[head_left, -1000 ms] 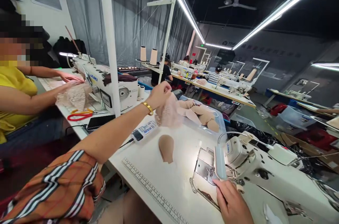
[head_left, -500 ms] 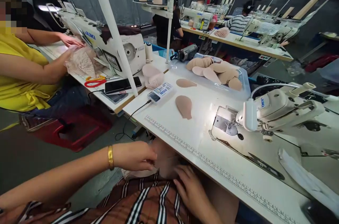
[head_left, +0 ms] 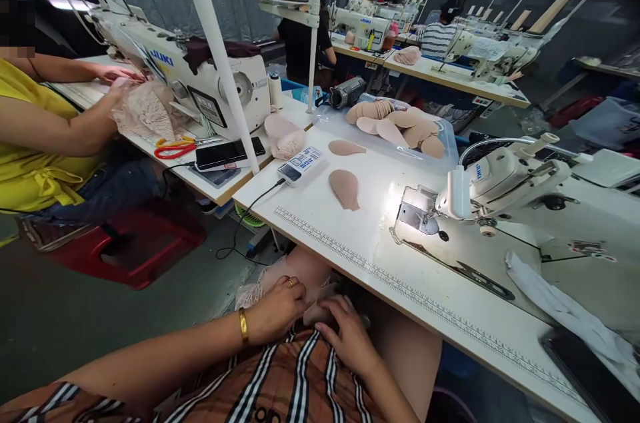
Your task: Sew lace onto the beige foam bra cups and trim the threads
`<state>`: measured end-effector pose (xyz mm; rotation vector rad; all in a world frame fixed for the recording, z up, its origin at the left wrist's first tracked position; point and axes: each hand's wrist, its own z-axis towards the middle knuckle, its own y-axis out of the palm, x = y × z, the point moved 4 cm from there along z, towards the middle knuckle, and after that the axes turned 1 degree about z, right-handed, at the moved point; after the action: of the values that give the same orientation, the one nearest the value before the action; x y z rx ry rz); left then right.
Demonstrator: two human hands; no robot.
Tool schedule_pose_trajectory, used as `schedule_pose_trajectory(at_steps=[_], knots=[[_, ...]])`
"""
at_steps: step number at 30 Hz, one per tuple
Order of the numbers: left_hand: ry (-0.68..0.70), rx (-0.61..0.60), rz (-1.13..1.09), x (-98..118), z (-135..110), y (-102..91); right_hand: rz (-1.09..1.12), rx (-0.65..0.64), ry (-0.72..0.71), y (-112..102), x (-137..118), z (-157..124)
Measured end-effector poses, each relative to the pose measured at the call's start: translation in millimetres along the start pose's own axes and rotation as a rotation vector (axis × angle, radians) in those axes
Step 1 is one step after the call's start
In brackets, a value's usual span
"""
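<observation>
My left hand (head_left: 280,308), with a gold bracelet and a ring, is over my lap, its fingers closed on the edge of a beige fabric piece (head_left: 314,314). Across from it, my right hand (head_left: 349,335) grips the same piece between bent fingers and thumb. Both hands partly cover the piece, so its full shape is hidden. Pale pink lacy fabric (head_left: 253,291) hangs over my legs beyond the left hand. On the table (head_left: 360,243) above lie two beige teardrop-shaped pads (head_left: 344,189), apart from each other.
A sewing machine (head_left: 505,180) stands at right, its needle area lit. Behind the pads, a clear plastic tray (head_left: 453,143) holds stacked beige pads. A counter device (head_left: 300,166) with a cable, a printed ruler and a black phone (head_left: 590,370) occupy the table. A co-worker in yellow sews at left.
My left hand has come down and right, closer to my right hand, and the beige piece sits lower between them. The view has shifted slightly, showing more of the black phone.
</observation>
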<state>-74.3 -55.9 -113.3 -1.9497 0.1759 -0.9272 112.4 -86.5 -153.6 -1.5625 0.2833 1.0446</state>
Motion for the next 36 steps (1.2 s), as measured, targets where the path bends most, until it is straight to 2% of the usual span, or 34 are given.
schedule_pose_trajectory(at_steps=[3,5,7,8,9,11,13,15,16,17,19,21,25,27,28,30,32,36], knots=[[0.060,-0.073,-0.122,14,2,-21.5,0.013,0.013,-0.087,-21,-27,-7],[0.126,-0.162,-0.249,26,2,-47.3,0.005,0.046,-0.155,-50,-42,-13],[0.068,-0.240,-0.681,34,3,-83.3,-0.047,0.161,-0.219,-95,-47,-19],[0.048,-0.240,-0.849,39,4,-105.4,-0.138,0.279,-0.211,-124,-43,-22],[0.024,-0.215,-0.963,45,5,-129.0,-0.280,0.407,-0.144,-155,-34,-26],[-0.044,-0.011,-1.078,55,9,-180.1,-0.515,0.595,0.049,-215,-6,-36],[-0.008,0.325,-1.147,70,12,-229.5,-0.601,0.684,0.148,-262,25,-42],[0.091,0.621,-1.112,86,19,-263.2,-0.637,0.686,0.202,-287,52,-44],[0.143,0.688,-1.048,93,26,-270.8,-0.642,0.675,0.210,-291,62,-44],[0.184,0.687,-0.969,100,36,-271.5,-0.643,0.666,0.214,-291,68,-43],[0.268,0.581,-0.840,106,65,-256.7,-0.636,0.672,0.213,-283,70,-41],[0.326,0.403,-0.747,104,97,-227.0,-0.614,0.696,0.214,-267,59,-38],[0.254,0.129,-0.780,88,144,-167.7,-0.513,0.672,0.196,-230,13,-20],[0.256,0.071,-0.831,85,153,-153.6,-0.452,0.600,0.115,-212,-11,-3],[0.266,0.055,-0.845,85,154,-150.4,-0.507,0.578,0.057,-205,-21,6],[0.283,0.041,-0.856,86,154,-148.9,-0.675,0.606,0.033,-196,-31,23],[0.277,0.029,-0.854,88,154,-148.7,-0.779,0.645,0.046,-190,-32,37],[0.221,0.017,-0.827,89,148,-140.8,-0.816,0.680,0.029,-183,-26,49]])
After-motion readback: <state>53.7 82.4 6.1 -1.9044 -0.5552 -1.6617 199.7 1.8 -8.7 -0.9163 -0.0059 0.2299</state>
